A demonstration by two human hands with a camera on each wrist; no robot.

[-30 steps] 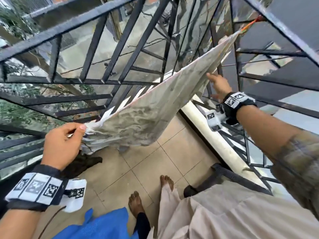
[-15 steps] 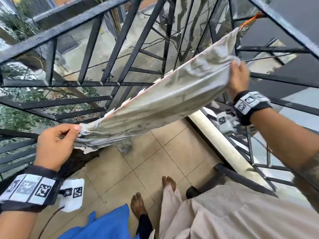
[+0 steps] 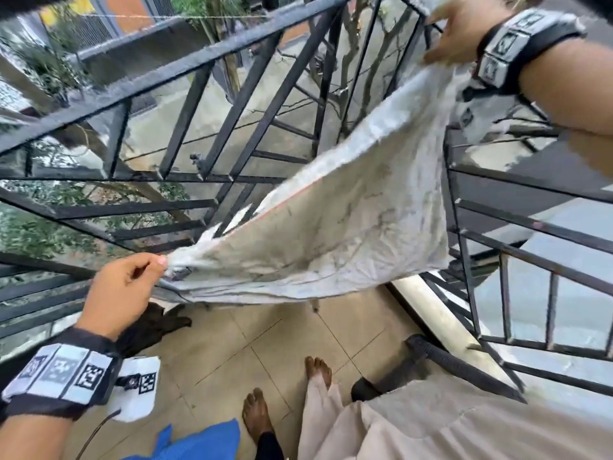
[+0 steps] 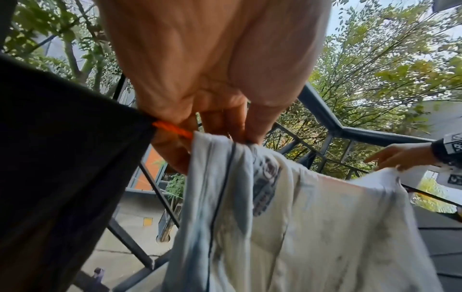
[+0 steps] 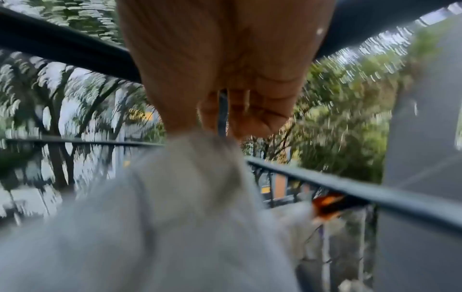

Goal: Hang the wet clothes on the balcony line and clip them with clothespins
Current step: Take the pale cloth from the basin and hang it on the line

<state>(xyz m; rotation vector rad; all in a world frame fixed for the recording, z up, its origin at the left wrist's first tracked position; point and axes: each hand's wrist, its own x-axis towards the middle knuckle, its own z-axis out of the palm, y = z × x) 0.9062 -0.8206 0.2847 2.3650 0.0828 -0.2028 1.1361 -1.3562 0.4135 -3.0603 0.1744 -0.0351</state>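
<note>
A wet white cloth with grey marks stretches slantwise in front of the balcony railing. My left hand pinches its bunched lower-left end between thumb and fingers. My right hand holds the far end high at the upper right. In the left wrist view my left hand grips the cloth at the orange line, beside a dark garment hanging there. The right wrist view is blurred: my right hand grips a bunch of the cloth. No clothespin is in sight.
A black metal railing encloses the balcony on the left and the far side. On the tiled floor stand bare feet. Blue fabric and beige fabric lie at the bottom. A dark garment hangs below my left hand.
My right hand has taken hold of the cloth's far end and lifted it up and to the right. The cloth now hangs wider. My left hand has kept its pinch.
</note>
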